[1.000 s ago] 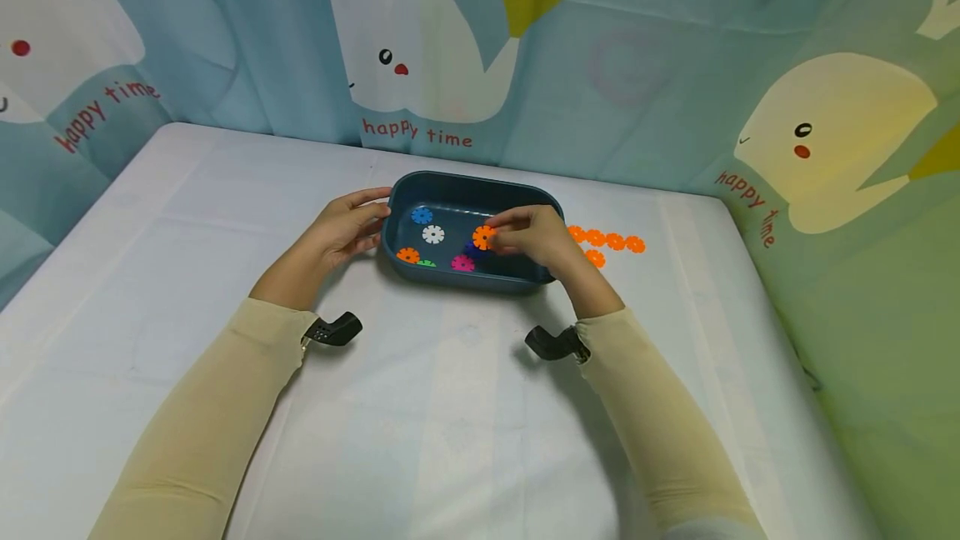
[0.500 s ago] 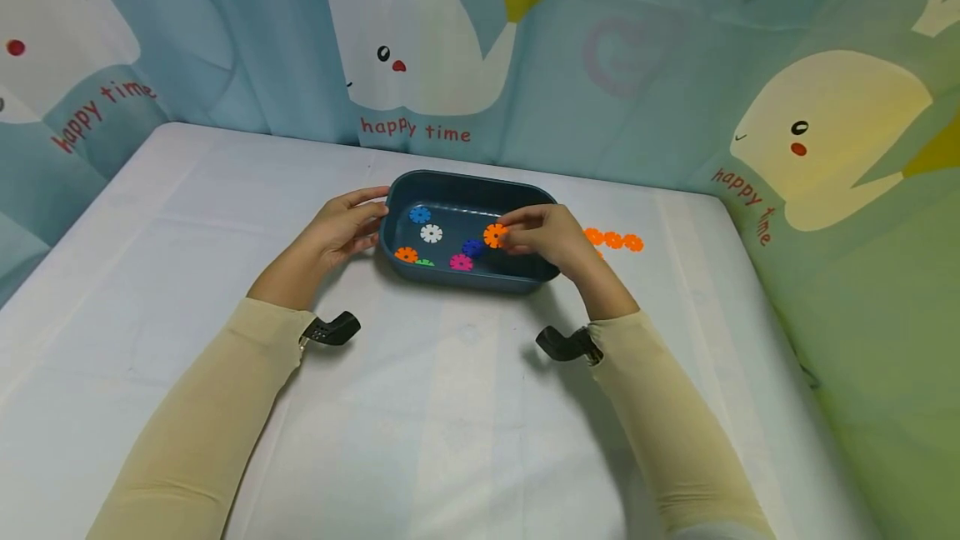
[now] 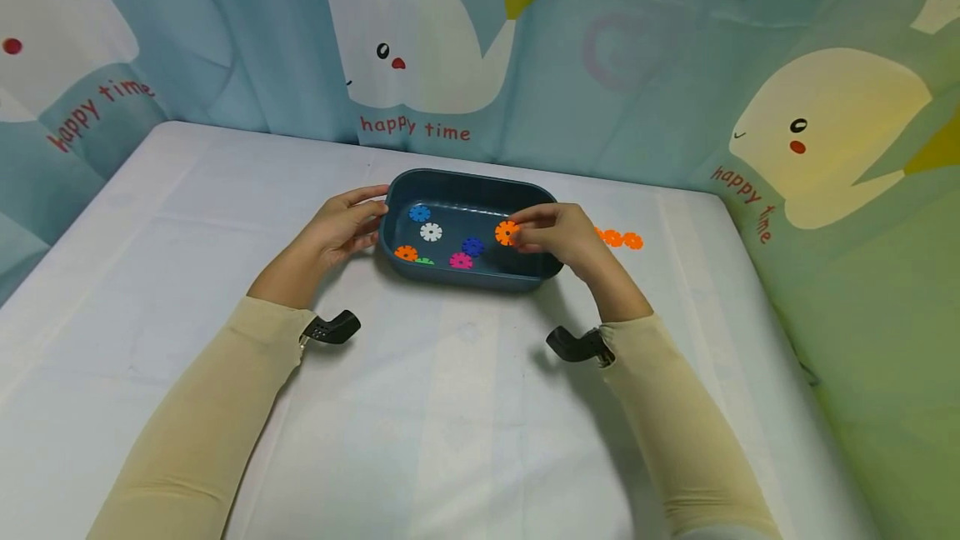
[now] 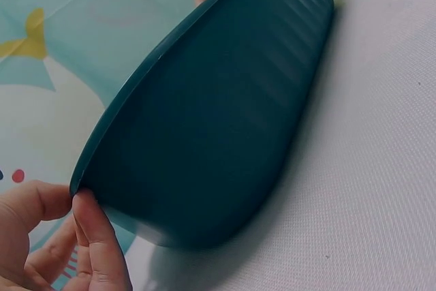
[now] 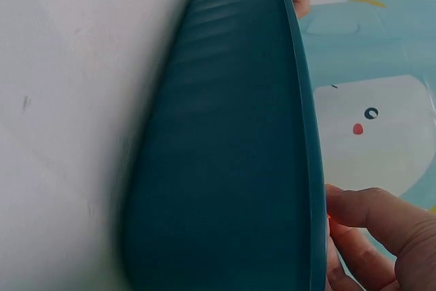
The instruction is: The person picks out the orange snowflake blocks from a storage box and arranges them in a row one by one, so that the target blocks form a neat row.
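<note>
A dark teal plastic basin (image 3: 480, 280) stands on the table. My left hand (image 3: 343, 228) pinches its left rim between thumb and fingers, as the left wrist view shows at the basin's edge (image 4: 177, 134). Over the right part of the basin my right hand (image 3: 561, 235) pinches an orange notched snowflake disc (image 3: 506, 232). Inside lie a light blue disc (image 3: 420, 212), a white disc (image 3: 431, 232), a dark blue disc (image 3: 473, 247), a pink disc (image 3: 461, 260), another orange disc (image 3: 406, 253) and a partly hidden green disc (image 3: 424, 261). In the right wrist view the basin wall mostly hides the held disc.
To the right of the basin, several orange discs (image 3: 633, 241) lie in a row on the white-covered table (image 3: 450, 407), partly hidden by my right hand. A blue curtain (image 3: 285, 40) with whale prints hangs behind the table, and a green part (image 3: 885, 323) hangs at the right.
My right hand has moved right inside the basin with the orange disc, uncovering the dark blue disc and covering more of the orange row. My left hand has stayed at the rim.
</note>
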A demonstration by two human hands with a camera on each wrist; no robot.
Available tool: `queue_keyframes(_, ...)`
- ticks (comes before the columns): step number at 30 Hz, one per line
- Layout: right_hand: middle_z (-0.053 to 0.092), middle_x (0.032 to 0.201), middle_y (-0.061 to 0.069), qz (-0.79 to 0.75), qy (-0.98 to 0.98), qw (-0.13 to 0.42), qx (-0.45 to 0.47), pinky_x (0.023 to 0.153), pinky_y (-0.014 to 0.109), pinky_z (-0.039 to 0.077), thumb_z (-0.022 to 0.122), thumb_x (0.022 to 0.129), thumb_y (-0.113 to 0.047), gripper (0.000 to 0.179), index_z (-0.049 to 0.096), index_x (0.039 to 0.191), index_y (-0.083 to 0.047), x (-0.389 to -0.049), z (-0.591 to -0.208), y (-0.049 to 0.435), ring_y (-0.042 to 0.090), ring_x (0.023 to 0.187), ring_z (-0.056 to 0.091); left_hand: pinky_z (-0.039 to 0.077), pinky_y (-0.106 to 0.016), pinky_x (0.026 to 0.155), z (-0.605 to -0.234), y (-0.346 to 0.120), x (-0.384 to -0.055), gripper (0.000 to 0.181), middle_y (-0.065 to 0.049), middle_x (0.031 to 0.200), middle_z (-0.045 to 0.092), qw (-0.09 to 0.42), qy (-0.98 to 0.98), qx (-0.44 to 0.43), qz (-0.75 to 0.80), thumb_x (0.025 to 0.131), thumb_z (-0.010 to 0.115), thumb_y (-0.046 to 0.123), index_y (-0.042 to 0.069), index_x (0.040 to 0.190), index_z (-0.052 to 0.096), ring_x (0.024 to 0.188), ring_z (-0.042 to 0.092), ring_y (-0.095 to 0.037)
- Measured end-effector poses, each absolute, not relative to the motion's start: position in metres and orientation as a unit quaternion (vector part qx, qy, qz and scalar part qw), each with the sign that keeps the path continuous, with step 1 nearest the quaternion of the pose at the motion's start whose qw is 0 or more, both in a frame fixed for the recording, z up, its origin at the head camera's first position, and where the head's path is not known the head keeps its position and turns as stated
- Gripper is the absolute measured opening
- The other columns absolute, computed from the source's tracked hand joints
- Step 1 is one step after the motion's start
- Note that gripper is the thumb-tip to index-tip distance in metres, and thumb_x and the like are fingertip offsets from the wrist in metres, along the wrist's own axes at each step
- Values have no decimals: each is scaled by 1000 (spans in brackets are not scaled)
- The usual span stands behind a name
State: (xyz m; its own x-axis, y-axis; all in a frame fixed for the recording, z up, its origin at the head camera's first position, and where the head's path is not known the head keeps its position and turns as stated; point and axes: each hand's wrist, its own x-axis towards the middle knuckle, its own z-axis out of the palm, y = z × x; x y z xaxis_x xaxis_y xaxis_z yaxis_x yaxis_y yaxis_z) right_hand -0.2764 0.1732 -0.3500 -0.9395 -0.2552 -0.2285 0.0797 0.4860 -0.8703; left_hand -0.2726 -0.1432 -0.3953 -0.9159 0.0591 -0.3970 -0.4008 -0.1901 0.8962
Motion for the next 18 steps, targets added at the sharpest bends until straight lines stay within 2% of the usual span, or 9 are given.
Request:
queue_keyframes(7, 70, 108, 14, -515, 840, 164, -50, 81, 27, 58, 67, 90, 0, 33, 64, 123, 5, -274, -346, 184, 15, 86, 71, 51, -16, 52, -395, -144, -272, 49, 0, 100, 59, 152, 615, -136, 762, 97, 61, 13, 18, 144, 51, 73, 61, -7)
queue_keyframes(12, 71, 105, 10, -520, 837, 166, -46, 84, 27, 57, 66, 91, -2, 34, 63, 125, 5, -273, -343, 192, 15, 89, 71, 50, -16, 52, -394, -144, -272, 49, 1, 99, 59, 152, 615, -134, 762, 97, 61, 13, 18, 144, 51, 72, 61, -6)
queue_keyframes(18, 71, 101, 4, -513, 842, 161, -40, 84, 25, 56, 65, 91, -4, 34, 63, 125, 3, -271, -341, 201, 15, 90, 71, 51, -15, 55, -393, -144, -271, 50, -1, 107, 55, 161, 619, -129, 758, 97, 59, 13, 18, 146, 49, 75, 60, -5)
